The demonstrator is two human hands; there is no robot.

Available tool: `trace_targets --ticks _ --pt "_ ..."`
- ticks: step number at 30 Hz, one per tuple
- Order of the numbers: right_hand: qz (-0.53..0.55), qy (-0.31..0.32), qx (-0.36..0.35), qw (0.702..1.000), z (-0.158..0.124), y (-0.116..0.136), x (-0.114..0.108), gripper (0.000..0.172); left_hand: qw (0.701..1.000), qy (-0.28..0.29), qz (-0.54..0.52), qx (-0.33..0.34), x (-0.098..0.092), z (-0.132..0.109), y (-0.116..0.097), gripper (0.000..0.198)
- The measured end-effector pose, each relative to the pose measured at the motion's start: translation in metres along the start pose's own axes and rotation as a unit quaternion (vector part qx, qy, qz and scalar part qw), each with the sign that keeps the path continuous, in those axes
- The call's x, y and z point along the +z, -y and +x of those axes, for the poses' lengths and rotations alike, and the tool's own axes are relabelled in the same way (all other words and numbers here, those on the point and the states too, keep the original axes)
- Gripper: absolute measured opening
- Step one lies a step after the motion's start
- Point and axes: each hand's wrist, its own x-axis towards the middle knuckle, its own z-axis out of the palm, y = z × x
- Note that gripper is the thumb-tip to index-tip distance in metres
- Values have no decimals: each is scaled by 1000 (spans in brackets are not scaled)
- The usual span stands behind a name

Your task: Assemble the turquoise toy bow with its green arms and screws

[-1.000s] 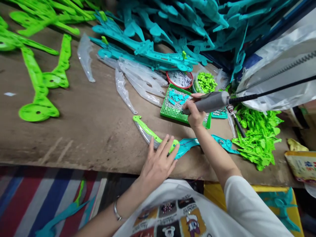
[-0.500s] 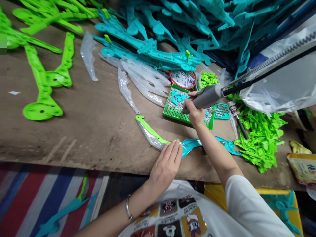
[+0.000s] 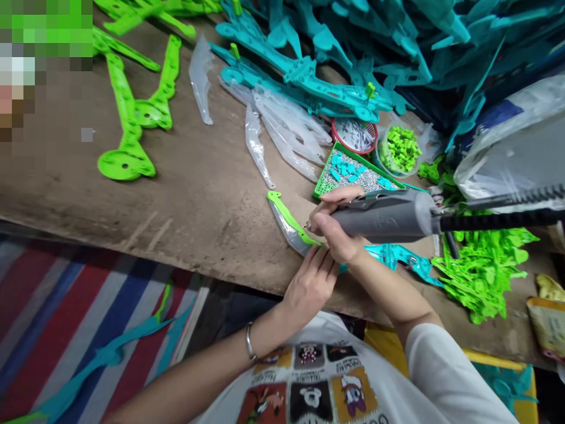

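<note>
a: on my feed the green blade piece lies at the near edge of the wooden bench, tip pointing far-left. why so close in?
b: my guess is so both hands can work on it without stretching. the left hand comes up from the near side, fingers flat and together, pressing down on the piece's near end. it's not curled round it, just pinning it.
a: and the right hand?
b: clenched round the grey power driver, thumb and forefinger up by the nose. the driver lies almost level, cable trailing off right, bit at the green piece just left of the knuckles. i can't make out the exact contact.
a: the teal handle part?
b: it pokes out to the right from under the right wrist. the joint itself is hidden by the hands.
a: screws?
b: the green tray of them sits just beyond the driver, handy for reloading i'd say. a red bowl and a tub of green bits sit farther off.
</note>
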Motion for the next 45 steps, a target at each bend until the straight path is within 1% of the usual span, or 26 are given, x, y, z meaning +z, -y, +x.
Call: trace_targets --ticks 4,7,9,11,13,15,17,20,22,24,25,26,28,30,32,35,37,39,42,45 --pt "23 28 21 999 1 -1 4 25 1000 -14 -6 -5 -1 2 -1 35" --pt "5 38 57 998 -4 1 2 25 1000 -25 -8 -10 -3 3 -1 33" --pt "-1 43 69 997 -9 0 1 25 999 -30 -8 -9 -3 4 0 31" --pt "-17 54 74 996 -12 -1 1 20 999 -31 -10 -8 -2 3 -1 30" --pt "-52 76 70 993 -10 -2 1 14 999 -28 -10 -11 -1 1 -1 30" --pt "-87 107 54 989 -5 -5 1 14 999 -32 -10 -12 0 0 -1 29" --pt "-101 141 39 984 2 -7 1 13 999 -44 -10 -8 2 -1 0 26" --pt "-94 194 32 976 11 -11 -1 13 999 -52 -8 -2 5 -2 1 27" --pt "-61 210 24 976 13 -11 -5 14 999 -51 -6 -3 6 -2 2 29" --pt "-12 186 13 982 15 -7 -13 18 999 -39 -8 -4 5 -2 2 34" --pt "6 152 6 988 16 -4 -19 23 1000 -28 -9 -5 3 -1 2 37" --pt "15 103 -4 995 18 -1 -27 26 1000 -12 -11 -6 0 0 3 40" --pt "5 -16 -28 999 23 5 -45 31 1000 10 -25 -2 -11 6 7 45" --pt "-15 -122 -54 991 31 7 -64 31 999 4 -42 13 -25 19 17 46" --pt "-30 -180 -70 981 38 4 -80 27 999 -13 -41 28 -39 41 32 46" --pt "-51 -212 -64 974 42 -10 -94 25 1000 10 10 13 -49 84 60 61" --pt "-64 -218 -46 973 42 -20 -96 26 998 43 39 7 -47 110 77 68" --pt "-71 -223 -29 972 41 -29 -96 29 995 80 54 21 -40 128 91 71" --pt "-79 -234 -12 969 40 -38 -94 32 991 115 50 48 -29 139 104 70" --pt "-75 -234 -11 969 41 -43 -95 34 993 108 29 49 -22 139 111 69"
